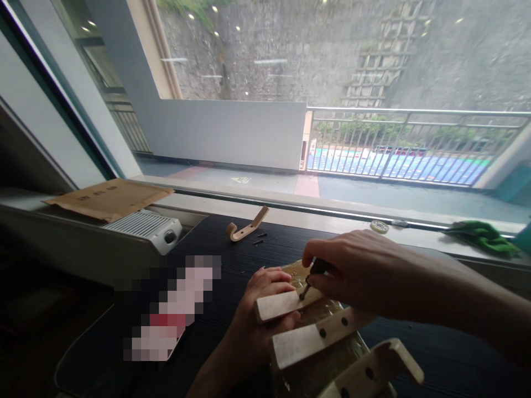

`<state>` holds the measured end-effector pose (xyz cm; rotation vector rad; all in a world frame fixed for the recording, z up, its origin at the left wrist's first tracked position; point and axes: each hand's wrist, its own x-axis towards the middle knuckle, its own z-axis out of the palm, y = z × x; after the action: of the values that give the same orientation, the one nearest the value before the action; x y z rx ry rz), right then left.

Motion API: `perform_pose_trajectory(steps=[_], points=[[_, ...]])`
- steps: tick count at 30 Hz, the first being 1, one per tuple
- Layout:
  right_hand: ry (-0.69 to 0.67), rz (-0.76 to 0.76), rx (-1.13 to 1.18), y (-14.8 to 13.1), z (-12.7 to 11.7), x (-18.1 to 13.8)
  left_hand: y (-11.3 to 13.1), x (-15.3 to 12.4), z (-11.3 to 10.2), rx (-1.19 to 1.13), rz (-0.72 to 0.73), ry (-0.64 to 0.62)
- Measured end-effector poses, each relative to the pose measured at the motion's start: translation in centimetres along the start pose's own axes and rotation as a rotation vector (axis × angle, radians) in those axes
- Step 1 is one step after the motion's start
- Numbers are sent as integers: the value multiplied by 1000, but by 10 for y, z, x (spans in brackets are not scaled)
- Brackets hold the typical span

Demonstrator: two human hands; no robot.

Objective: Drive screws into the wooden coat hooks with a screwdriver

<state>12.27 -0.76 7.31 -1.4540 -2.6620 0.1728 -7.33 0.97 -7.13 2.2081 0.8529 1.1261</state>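
Wooden slat (pixel 276 305) lies near the middle of the dark table (pixel 207 237), my left hand (pixel 255 312) curled tight around it; my right hand (pixel 352 271) pinches a small dark tool (pixel 310 279) (tip on the slat), wooden hook (pixel 246 225) farther off

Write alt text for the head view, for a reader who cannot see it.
The left hand grips a wooden piece on a dark table by a window while the right hand holds a small dark tool against it. Two more drilled wooden pieces lie nearer; a loose wooden hook lies beyond.
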Motion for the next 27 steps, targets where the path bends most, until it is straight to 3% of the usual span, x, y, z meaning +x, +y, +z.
perform_pose_trajectory(steps=[6, 10, 19, 24, 27], points=[[-78, -127, 38, 3, -10, -2, 3, 1, -1, 15, -12, -1], [-50, -179, 37, 4, -5, 4, 3, 1, -1, 29, -48, -16], [117, 115, -34, 3, 16, 14, -2, -2, -1, 13, -61, -21], [51, 86, -101, 6, 6, 9, -1, -2, -1, 18, -66, -36], [12, -40, -51, 10, -3, 3, 0, -2, -1, 3, -38, -20]])
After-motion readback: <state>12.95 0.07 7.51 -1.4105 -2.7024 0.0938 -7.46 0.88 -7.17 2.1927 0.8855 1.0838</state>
